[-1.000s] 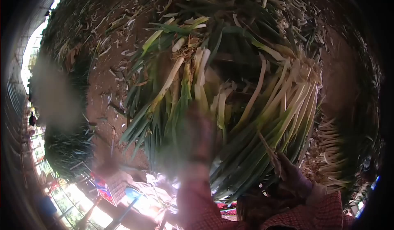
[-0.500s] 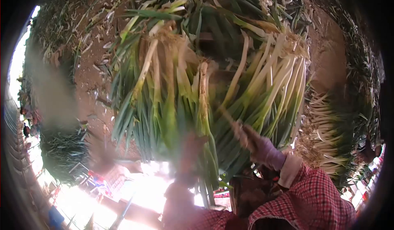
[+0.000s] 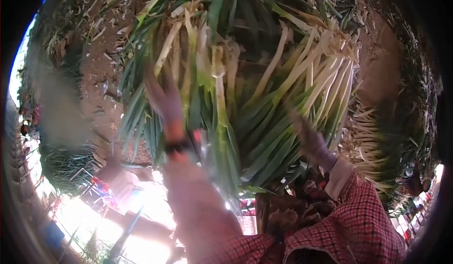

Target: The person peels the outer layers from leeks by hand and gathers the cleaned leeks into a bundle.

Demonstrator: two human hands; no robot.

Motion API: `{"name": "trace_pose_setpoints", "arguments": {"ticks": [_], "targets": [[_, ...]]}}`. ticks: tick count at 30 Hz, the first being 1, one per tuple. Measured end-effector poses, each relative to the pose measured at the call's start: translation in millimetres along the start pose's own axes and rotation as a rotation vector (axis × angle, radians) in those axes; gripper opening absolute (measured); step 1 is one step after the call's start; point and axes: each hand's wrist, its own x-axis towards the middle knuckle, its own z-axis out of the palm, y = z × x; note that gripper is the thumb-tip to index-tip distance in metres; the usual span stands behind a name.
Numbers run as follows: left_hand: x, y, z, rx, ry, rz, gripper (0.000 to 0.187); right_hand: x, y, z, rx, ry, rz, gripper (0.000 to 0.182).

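Long green onions with pale stems and dry roots lie in a left pile [image 3: 188, 70] and a right pile [image 3: 292, 99]. Over the left pile reaches my left hand [image 3: 165, 96], fingers spread and blurred, near the pale stems; nothing shows in it. A dark band circles that wrist. My right hand [image 3: 314, 144] is above the leaves of the right pile, smeared by motion, so its fingers and anything in them cannot be made out. One onion [image 3: 220, 94] lies in the middle with its root end up in view.
A row of onions [image 3: 370, 146] lies on the ground at the right. Brown soil [image 3: 101, 89] with scattered trimmings shows at the left, beside a dark green heap [image 3: 71, 165]. Bright light fills the lower left.
My left hand has moved up and left from the middle onto the left pile. My right hand has shifted slightly right. The view has shifted a little.
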Motion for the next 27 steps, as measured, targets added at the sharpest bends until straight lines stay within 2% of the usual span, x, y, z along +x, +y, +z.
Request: {"name": "trace_pose_setpoints", "arguments": {"ticks": [1, 2, 3, 4, 5, 6, 8, 11, 13, 14, 15, 17, 18, 20, 21, 23, 24, 26, 27], "targets": [[-36.0, -16.2, -4.0, 0.151, 0.083, -0.053, 0.033, 20.1, 1.1, -29.2, 0.02, 0.005, 0.044, 0.089], [-76.8, -14.9, 4.3, 0.183, -0.264, -0.405, 0.036, 33.1, -0.9, -51.5, 0.043, 0.004, 0.098, 0.093], [-140.9, -59.2, 28.1, 0.098, -0.454, -0.348, 0.047, 33.3, -8.8, -58.8, 0.072, -0.009, 0.166, 0.097], [-204.1, -102.6, 51.2, -0.002, -0.643, -0.299, 0.058, 35.6, -10.5, -52.8, 0.17, 0.035, 0.086, 0.099], [-205.7, -73.5, 45.4, 0.282, -0.98, -0.314, 0.072, 37.7, -12.5, -46.8, 0.266, 0.071, 0.003, 0.101], [-193.9, -51.7, 44.9, 0.299, -0.967, -0.318, 0.072, 51.7, 9.3, -38.6, 0.209, 0.172, 0.009, 0.101], [-191.6, -26.6, 41.5, 0.336, -0.957, -0.352, 0.071, 52.4, -0.9, -34.9, 0.164, 0.132, 0.044, 0.1], [-194.2, -8.2, 45.3, 0.457, -0.834, -0.291, 0.056, 37.6, -51.8, -54.1, 0.135, -0.214, 0.122, 0.099], [-181.4, -4.4, 39.5, 0.482, -0.721, -0.227, 0.056, 42.0, -36.0, -48.0, -0.628, -0.083, -0.028, 0.088], [-173.4, -3.5, 32.1, 0.504, -0.668, -0.193, 0.056, 43.1, -33.5, -42.9, -0.734, -0.056, -0.081, 0.086], [-164.1, -3.0, 25.6, 0.502, -0.763, -0.281, 0.06, 44.7, -30.5, -37.8, -0.841, -0.023, -0.132, 0.084], [-142.4, 19.0, 5.9, 0.472, -0.964, -0.473, 0.067, 39.7, -54.3, -61.3, -0.537, -0.087, -0.176, 0.084], [-144.6, 22.3, 4.1, 0.477, -1.03, -0.467, 0.07, 34.4, -60.0, -68.2, -0.385, -0.122, -0.193, 0.085], [-138.7, 25.0, -1.9, 0.503, -1.135, -0.442, 0.078, 38.3, -56.9, -61.6, -0.664, -0.021, -0.232, 0.084], [-150.1, 21.7, -8.8, 0.466, -1.067, -0.389, 0.08, 39.4, -57.0, -51.0, -0.788, 0.026, -0.249, 0.084], [-172.7, 15.7, -11.0, 0.379, -0.919, -0.267, 0.083, 54.7, -28.6, -43.0, -0.773, 0.014, -0.094, 0.084], [-177.2, 14.9, -7.4, 0.385, -0.958, -0.299, 0.082, 60.7, -13.4, -42.2, -0.775, 0.005, -0.022, 0.083], [-183.0, 20.5, -5.7, 0.336, -1.004, -0.395, 0.081, 35.8, -63.5, -63.1, -0.071, -0.179, 0.077, 0.081], [-187.1, 22.2, -6.2, 0.281, -1.005, -0.461, 0.08, 35.5, -62.7, -58.2, 0.033, -0.141, 0.062, 0.081]]}}
